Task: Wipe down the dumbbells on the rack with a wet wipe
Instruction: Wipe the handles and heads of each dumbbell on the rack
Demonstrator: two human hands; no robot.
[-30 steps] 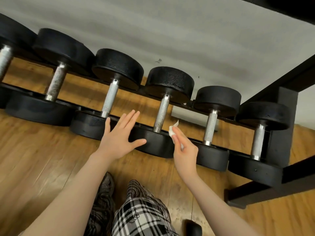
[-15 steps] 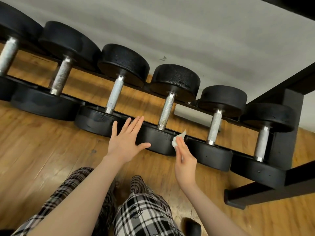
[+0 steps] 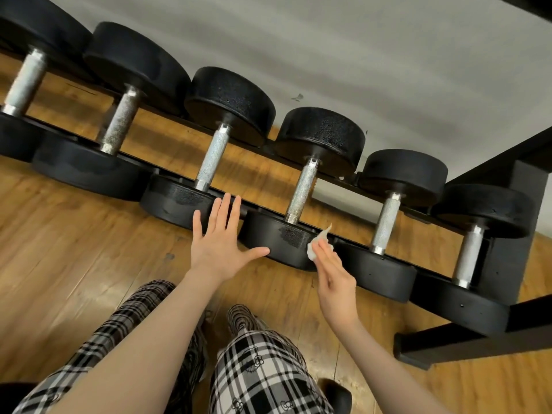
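A: We have the wet wipe bunched in our right hand, pinched at the fingertips and pressed against the right side of the near head of the fourth dumbbell along the rack. A second ago the wipe sat higher, near the top of that head by the handle; now it is lower on the curved side.

B: So the stroke runs down the head. We see a damp-looking patch just left of the wipe, which suggests the top is already covered.

A: That is our reading too. Our left hand lies flat with the fingers spread and straight, holding nothing. The fingertips reach the front rail at the gap between the third dumbbell and the fourth, and the thumb points at the fourth's near head.

B: Has it moved?

A: Barely; it keeps the same place, steadying. The view itself has shifted, and our plaid trousers now show more at the bottom edge.

B: And the rest of the row?

A: The two dumbbells toward the right end of the rack show no wet patches we can make out, so we judge them still to do.
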